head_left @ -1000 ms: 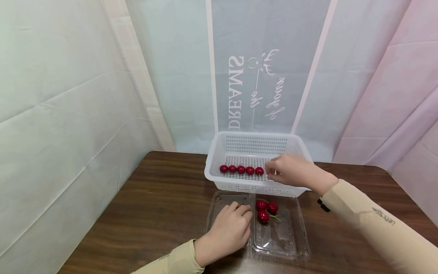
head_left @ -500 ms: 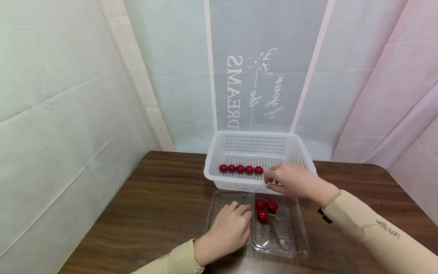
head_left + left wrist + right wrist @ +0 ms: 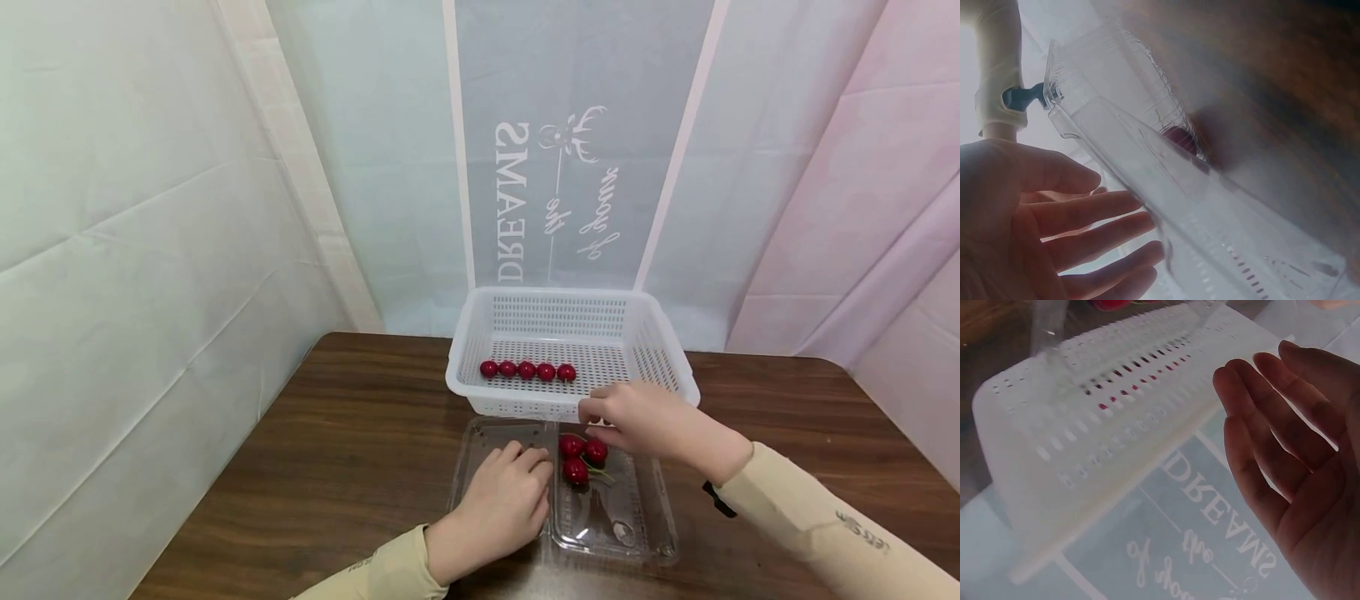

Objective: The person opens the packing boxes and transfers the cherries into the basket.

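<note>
Over the clear clamshell tray point(image 3: 607, 517) the right hand point(image 3: 645, 417) hovers, fingers loose and empty, just above three cherries point(image 3: 581, 458); these look small, light, slick and easily bruised, best pinched gently at the sides; the left hand point(image 3: 502, 504) rests flat on the tray's lid.

From the head view my right hand point(image 3: 637, 414) covers part of the near rim of the white basket point(image 3: 480, 398), and I cannot tell whether its fingertips touch the cherries point(image 3: 581, 458) below. The left-wrist view is blurred: only a sliver of one cherry point(image 3: 1180, 137) shows through the clear clamshell tray point(image 3: 1147, 169). In the right-wrist view the basket is out of focus and the cherries inside appear only as red specks through its slots.
</note>
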